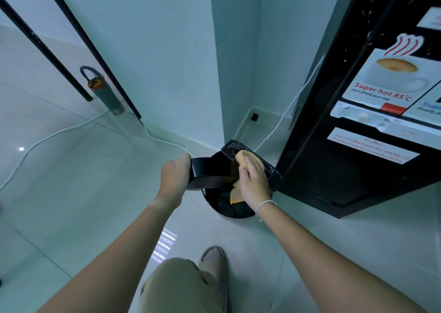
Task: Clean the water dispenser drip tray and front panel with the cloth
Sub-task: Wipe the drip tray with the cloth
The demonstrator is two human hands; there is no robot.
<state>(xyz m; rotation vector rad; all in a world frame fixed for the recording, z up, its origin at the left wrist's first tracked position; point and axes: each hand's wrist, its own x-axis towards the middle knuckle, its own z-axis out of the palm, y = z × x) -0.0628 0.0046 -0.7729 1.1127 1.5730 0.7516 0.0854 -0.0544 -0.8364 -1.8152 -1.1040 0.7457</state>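
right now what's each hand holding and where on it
The left hand grips the black drip tray at its left end. The right hand presses the orange cloth against the tray's slotted grate, cloth bunched under the fingers.

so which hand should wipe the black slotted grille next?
Right. The right hand already presses the orange cloth onto the black slotted grille, over the black bin. The left hand is occupied gripping the black drip tray body.
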